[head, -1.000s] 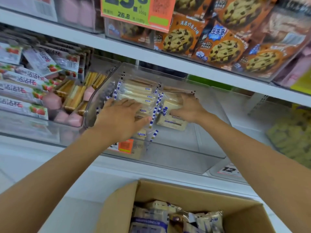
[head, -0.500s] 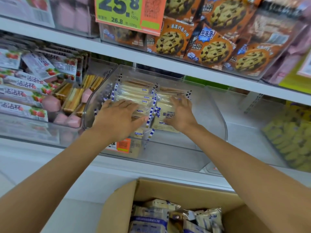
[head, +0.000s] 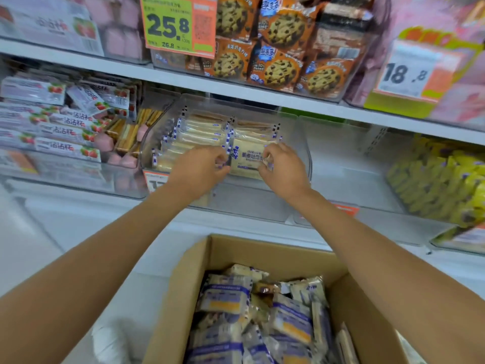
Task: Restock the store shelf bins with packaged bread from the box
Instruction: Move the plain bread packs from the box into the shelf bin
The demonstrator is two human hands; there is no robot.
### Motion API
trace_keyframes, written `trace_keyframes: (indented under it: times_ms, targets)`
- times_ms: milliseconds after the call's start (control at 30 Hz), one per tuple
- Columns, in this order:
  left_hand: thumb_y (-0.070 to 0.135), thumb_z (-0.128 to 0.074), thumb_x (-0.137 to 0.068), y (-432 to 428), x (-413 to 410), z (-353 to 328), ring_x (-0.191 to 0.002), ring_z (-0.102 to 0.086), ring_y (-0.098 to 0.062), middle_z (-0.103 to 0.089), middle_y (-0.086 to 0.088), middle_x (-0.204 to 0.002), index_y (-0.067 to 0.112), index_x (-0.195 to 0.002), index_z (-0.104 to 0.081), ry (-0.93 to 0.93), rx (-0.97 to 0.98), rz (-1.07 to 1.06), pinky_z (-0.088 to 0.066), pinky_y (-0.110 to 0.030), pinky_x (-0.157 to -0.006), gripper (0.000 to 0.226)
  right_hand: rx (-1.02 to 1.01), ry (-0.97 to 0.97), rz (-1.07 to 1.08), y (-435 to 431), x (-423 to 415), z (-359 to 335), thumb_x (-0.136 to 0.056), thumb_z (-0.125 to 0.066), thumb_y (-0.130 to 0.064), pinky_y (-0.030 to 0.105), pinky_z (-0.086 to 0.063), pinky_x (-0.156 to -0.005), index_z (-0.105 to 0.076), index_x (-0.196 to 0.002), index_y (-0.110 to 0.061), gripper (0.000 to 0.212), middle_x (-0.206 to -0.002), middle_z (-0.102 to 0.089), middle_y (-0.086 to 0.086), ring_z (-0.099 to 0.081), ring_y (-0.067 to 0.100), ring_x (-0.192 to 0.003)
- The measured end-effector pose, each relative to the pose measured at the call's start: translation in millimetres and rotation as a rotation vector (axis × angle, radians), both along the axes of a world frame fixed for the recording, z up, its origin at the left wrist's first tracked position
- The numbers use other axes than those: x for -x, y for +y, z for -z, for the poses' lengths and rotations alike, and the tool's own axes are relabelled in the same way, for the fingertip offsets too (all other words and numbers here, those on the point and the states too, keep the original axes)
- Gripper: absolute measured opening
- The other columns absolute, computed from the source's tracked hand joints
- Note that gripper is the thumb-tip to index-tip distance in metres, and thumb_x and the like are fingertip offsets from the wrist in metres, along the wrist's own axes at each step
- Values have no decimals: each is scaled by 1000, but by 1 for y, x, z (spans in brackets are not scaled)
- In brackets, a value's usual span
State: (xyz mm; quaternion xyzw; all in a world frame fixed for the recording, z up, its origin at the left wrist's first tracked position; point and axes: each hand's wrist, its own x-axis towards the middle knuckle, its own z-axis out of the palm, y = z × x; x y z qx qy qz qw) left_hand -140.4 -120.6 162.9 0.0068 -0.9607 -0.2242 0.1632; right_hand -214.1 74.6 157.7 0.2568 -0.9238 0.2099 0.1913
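Both arms reach up from the bottom of the view into a clear plastic bin (head: pixel 301 143) on the middle shelf (head: pixel 183 84), just above centre. The left hand (head: pixel 200 166) and the right hand (head: pixel 282 166) each pinch one side edge of a single bread packet (head: pixel 248 160), a pale cream pack with blue print that lies tilted face-up at the front of the bin's right-hand row; the fingers of both are curled narrowly onto the wrapper. Behind it, toward 12 o'clock, more bread packets stand on edge in that row, and a second row of upright packets (head: pixel 194 135) fills the bin's left side, at 11 o'clock from the left hand.

At 6 o'clock an open cardboard box (head: pixel 183 285) holds a loose heap of boxed bread packets (head: pixel 249 319) in the same cream and blue wrap.

At 9 o'clock the neighbouring bin carries strawberry-printed snack packs (head: pixel 65 132) and pink items. On the upper shelf at 12 o'clock sit chocolate-chip cookie bags (head: pixel 278 48), with a green price tag (head: pixel 178 24) reading 25.8 to their left. At 3 o'clock lie yellow packaged snacks (head: pixel 441 179), blurred.
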Motion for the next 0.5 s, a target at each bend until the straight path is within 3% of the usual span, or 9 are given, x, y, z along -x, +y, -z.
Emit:
trace_keyframes:
  times_ms: [67,133,200,300,367,433,467,500]
  targets:
    - [30,-63,-90,27,-19,7,-105,-59,-23,-64,1,-113,22,-109,-66,-41,48,33,-50,-37,-84,20,31,66,-23,18,-34,6,-84,-63,-13,34,-46,-65,-63,-90,-9,7,-87,-61,7,-59,28,-82]
    - [30,-64,-89,47,-38,23,-105,-60,-27,-51,-3,-130,20,-124,-57,-77,82,34,-51,-40,-84,37,-6,48,-67,43,-66,24,-84,-62,-12,29,-37,-57,-61,-86,-10,2,-77,-53,-2,-56,23,-71]
    - [27,-66,-88,58,-53,43,-100,-62,-28,-36,-4,-146,20,-134,-47,-77,62,25,-53,-44,-79,51,-78,-131,-96,73,-94,53,-88,-59,-14,28,-35,-59,-60,-91,-13,4,-80,-48,-7,-51,18,-71]
    - [19,-64,-89,71,-78,71,-103,-56,-18,-11,1,-163,24,-141,-43,-69,76,26,-56,-42,-72,56,-208,-449,-59,124,-121,109,-90,-55,-17,29,-44,-66,-57,-94,-20,5,-87,-55,-6,-55,16,-78]
    - [17,-61,-90,84,-94,92,-114,-55,-18,-20,5,-161,25,-141,-45,-117,53,37,-54,-38,-77,54,-282,-626,-20,156,-129,155,-91,-54,-18,30,-47,-70,-56,-90,-22,4,-85,-57,-6,-57,17,-79]
    - [18,-59,-92,95,-106,118,-111,-58,-16,-41,6,-147,26,-139,-47,-250,-9,64,-50,-31,-82,49,-307,-758,1,178,-134,198,-93,-54,-18,37,-51,-72,-55,-84,-23,10,-81,-58,-3,-59,20,-78]
    - [19,-60,-93,99,-110,132,-107,-59,-13,-48,7,-138,26,-136,-50,-332,-57,83,-50,-28,-83,45,-309,-816,11,185,-137,216,-94,-56,-18,41,-54,-77,-60,-94,-24,7,-91,-63,-2,-62,22,-85]
    - [19,-62,-92,102,-113,146,-103,-60,-9,-52,8,-133,27,-132,-53,-418,-104,105,-51,-27,-84,41,-303,-854,23,188,-138,236,-94,-58,-20,43,-54,-85,-61,-115,-21,21,-114,-64,0,-62,23,-100]
